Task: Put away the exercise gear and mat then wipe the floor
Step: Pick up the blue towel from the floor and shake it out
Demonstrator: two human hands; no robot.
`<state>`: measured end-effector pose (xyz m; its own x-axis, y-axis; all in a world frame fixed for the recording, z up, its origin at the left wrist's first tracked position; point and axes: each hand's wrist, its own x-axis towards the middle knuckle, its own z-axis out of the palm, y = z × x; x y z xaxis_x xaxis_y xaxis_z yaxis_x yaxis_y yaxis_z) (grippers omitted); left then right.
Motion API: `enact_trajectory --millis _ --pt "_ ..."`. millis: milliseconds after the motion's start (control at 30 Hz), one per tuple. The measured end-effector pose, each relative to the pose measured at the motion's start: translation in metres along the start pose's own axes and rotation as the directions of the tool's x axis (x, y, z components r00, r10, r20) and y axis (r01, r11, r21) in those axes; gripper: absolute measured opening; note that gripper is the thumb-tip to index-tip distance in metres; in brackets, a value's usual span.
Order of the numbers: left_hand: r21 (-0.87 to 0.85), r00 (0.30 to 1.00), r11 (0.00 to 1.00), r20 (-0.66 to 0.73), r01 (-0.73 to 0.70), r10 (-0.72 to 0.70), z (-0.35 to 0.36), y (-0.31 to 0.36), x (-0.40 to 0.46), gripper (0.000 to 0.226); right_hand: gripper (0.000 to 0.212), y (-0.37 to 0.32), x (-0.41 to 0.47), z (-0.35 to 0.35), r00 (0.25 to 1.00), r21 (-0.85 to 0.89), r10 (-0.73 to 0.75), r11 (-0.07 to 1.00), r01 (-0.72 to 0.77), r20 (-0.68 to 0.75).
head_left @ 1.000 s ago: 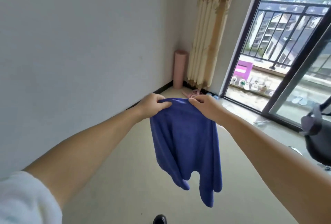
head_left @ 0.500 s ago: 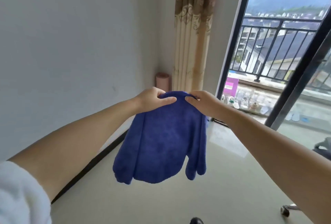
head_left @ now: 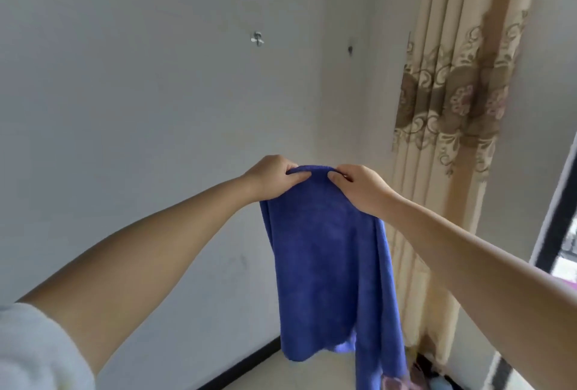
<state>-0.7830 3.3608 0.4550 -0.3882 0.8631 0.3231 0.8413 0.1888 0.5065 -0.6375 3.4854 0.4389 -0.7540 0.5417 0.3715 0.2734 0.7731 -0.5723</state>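
Holding the blue fluffy microfibre cloth [head_left: 327, 249] pinched in both hands, left hand [head_left: 268, 175] and right hand [head_left: 362, 186], mid-frame; I judge floor wiping remains.

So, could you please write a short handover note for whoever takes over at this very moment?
Left hand and right hand both pinch the top edge of the blue cloth, which hangs freely in front of the wall. A hook sits on the wall above. Mat and exercise gear are not clearly in view, so check them. Whether the floor has been wiped cannot be told from here.
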Motion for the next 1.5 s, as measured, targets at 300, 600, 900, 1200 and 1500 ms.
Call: enact_trajectory --millis 300,600,900,1200,1500 --pt "0.359 0.976 0.932 -0.178 -0.057 0.128 -0.119 -0.050 0.191 0.049 0.037 -0.019 0.243 -0.013 0.960 -0.042 -0.233 0.972 0.230 -0.153" --pt "0.609 0.925 0.783 -0.358 0.129 0.127 -0.191 -0.093 0.335 0.051 0.036 -0.034 0.446 -0.017 0.916 -0.082 -0.351 0.936 0.341 -0.194" --pt "0.693 0.858 0.590 -0.514 0.416 -0.001 -0.215 -0.141 0.438 0.048 0.036 -0.024 0.605 0.025 0.815 -0.018 -0.539 0.836 0.548 -0.210" --pt "0.593 0.689 0.505 -0.725 0.628 -0.005 -0.231 -0.161 0.532 0.047 0.036 -0.024 0.722 0.040 0.690 0.025 -0.609 0.742 0.670 -0.392" --pt "0.672 0.653 0.364 -0.732 0.645 0.194 -0.221 -0.201 0.532 0.031 0.011 -0.023 0.721 0.061 0.544 -0.185 -0.692 0.682 0.708 -0.475"
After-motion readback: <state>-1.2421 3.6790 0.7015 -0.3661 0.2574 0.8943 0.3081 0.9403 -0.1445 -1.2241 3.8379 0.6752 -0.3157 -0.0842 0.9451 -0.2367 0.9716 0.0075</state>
